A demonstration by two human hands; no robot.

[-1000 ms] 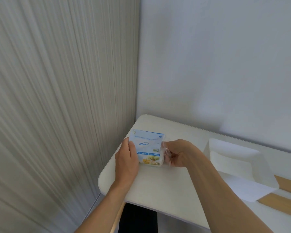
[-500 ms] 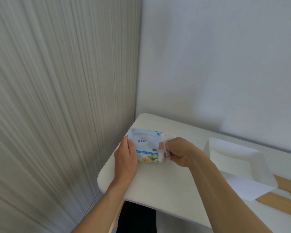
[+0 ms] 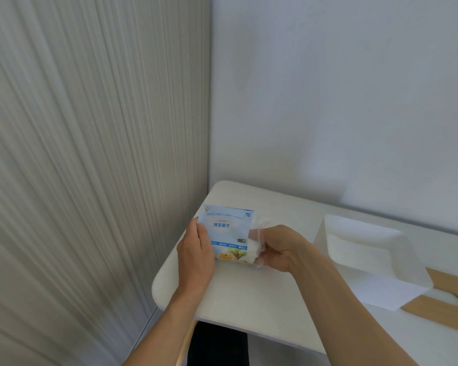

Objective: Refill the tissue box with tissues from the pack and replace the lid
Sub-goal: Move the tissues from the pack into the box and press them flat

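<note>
A blue and white tissue pack [image 3: 229, 231] is held just above the left end of the white table [image 3: 249, 294], tilted up toward me. My left hand [image 3: 196, 253] grips its left edge. My right hand [image 3: 280, 247] pinches the clear wrapper and the white tissues [image 3: 255, 250] showing at the pack's right end. The white tissue box [image 3: 368, 257] stands open-topped to the right, with nothing visible inside. Its wooden lid [image 3: 444, 307] with an oval cut-out lies flat behind the box at the right edge.
A ribbed curtain-like wall [image 3: 90, 167] runs close along the table's left side. A plain white wall stands behind. The table's rounded front-left corner is near my left forearm, with a dark gap below it.
The pack has tipped up so more of its printed face shows. My right hand has pulled the wrapper's right end open, and white tissue now shows there.
</note>
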